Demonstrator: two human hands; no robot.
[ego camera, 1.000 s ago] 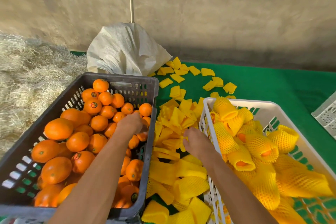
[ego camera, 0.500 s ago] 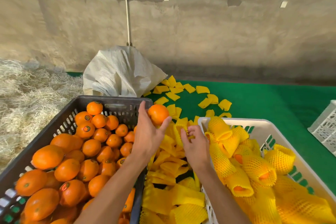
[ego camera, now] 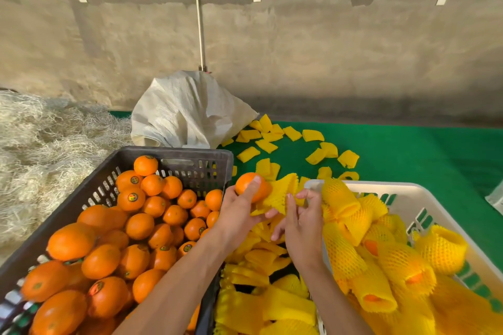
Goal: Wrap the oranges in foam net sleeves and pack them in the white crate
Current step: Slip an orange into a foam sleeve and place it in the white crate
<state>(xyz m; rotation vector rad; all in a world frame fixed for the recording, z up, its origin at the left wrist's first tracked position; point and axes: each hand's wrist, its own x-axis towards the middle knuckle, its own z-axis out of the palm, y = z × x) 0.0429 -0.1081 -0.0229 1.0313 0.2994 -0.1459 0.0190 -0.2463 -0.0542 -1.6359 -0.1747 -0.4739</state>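
Green matting (ego camera: 408,160) under a bare concrete wall; dark crate (ego camera: 174,153) of loose fruit left, white crate (ego camera: 424,193) of sleeved fruit right. My left hand (ego camera: 239,212) grips one orange (ego camera: 251,186) at the mouth of a foam net sleeve (ego camera: 280,193), which my right hand (ego camera: 302,223) pinches (mouth only part open). I'd spread the mouth wider, then push the orange in squarely.

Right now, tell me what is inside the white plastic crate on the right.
The white plastic crate holds a heap of oranges in yellow foam net sleeves, with orange peel showing at some open ends. The pile hides the crate's floor and anything beneath it.
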